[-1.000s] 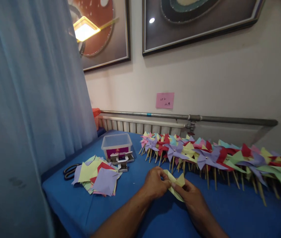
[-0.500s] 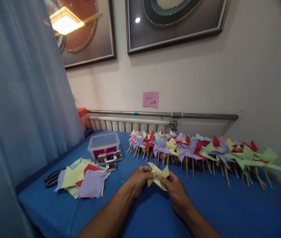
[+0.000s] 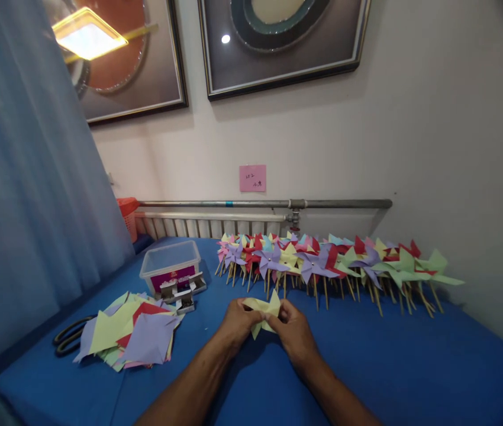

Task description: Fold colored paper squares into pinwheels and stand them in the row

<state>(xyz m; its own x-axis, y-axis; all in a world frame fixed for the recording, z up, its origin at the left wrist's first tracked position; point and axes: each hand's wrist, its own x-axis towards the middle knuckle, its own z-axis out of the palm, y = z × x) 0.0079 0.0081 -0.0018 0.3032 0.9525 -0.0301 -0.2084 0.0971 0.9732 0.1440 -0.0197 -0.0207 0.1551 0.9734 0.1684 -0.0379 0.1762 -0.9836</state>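
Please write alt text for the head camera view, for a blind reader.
Both hands, left hand and right hand, fold a yellow paper pinwheel over a blue table. Finished pinwheels on sticks lie behind; cut paper squares lie left.

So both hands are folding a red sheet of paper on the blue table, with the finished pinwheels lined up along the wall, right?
Not quite: the paper is yellow, not red, as the head view shows. The left hand and right hand both pinch it over the blue table, and the pinwheels are lined up along the wall.
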